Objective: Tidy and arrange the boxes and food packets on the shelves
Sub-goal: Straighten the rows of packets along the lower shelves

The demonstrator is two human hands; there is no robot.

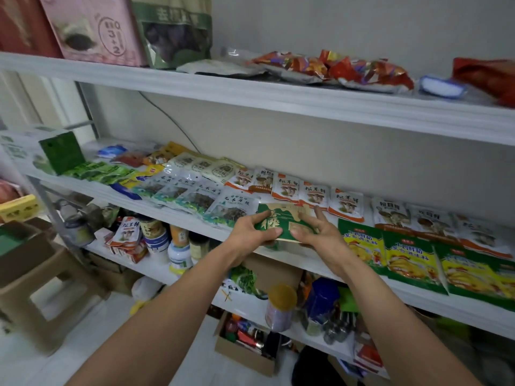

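Both hands hold a dark green packet with gold lettering (280, 222) over the front edge of the middle shelf (312, 259). My left hand (252, 232) grips its left side, thumb on top. My right hand (317, 232) pinches its right side, with the other fingers spread. Flat rows of packets cover this shelf: white-and-blue mushroom packets (231, 207) to the left, orange-and-white packets (312, 195) behind, and green-and-yellow packets (407, 254) to the right.
The top shelf (278, 98) carries a pink box (97, 29), a green bag (175, 32) and red snack packets (362, 71). Jars and bottles (178, 246) stand on the lower shelf. A cardboard box (245, 349) and a brown plastic stool (36, 277) sit on the floor.
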